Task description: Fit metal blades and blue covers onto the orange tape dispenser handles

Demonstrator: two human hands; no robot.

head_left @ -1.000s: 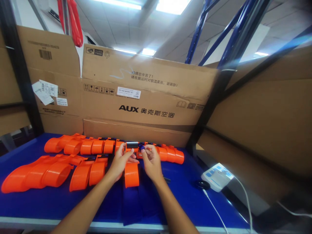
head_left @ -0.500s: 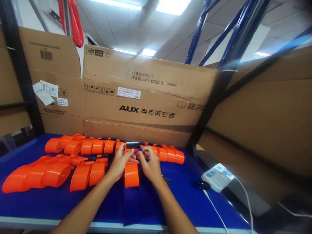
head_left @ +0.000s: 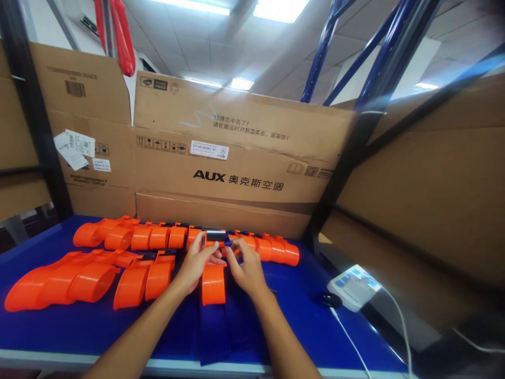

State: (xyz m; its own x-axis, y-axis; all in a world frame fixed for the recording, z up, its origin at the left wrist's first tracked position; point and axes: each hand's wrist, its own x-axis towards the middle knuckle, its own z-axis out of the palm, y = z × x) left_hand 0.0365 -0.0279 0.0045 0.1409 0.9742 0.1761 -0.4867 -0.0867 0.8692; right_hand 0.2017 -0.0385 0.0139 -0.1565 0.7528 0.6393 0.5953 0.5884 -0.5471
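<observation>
Between both hands, in the middle of the table, is an orange tape dispenser with its orange band hanging down. At its top is a dark plate with a pale, toothed edge, and a small dark blue piece sits at that plate's right end. My left hand grips the dispenser from the left, thumb near the plate. My right hand has its thumb and fingertips closed on the blue piece. Part of the dispenser is hidden behind the fingers.
Two rows of orange dispensers lie on the blue table. A white keypad device with cables and a black oval object sit at the right. Behind stands a cardboard panel, with a dark post at the right.
Both hands and the held dispenser have shifted very slightly to the right. The grip looks the same.
</observation>
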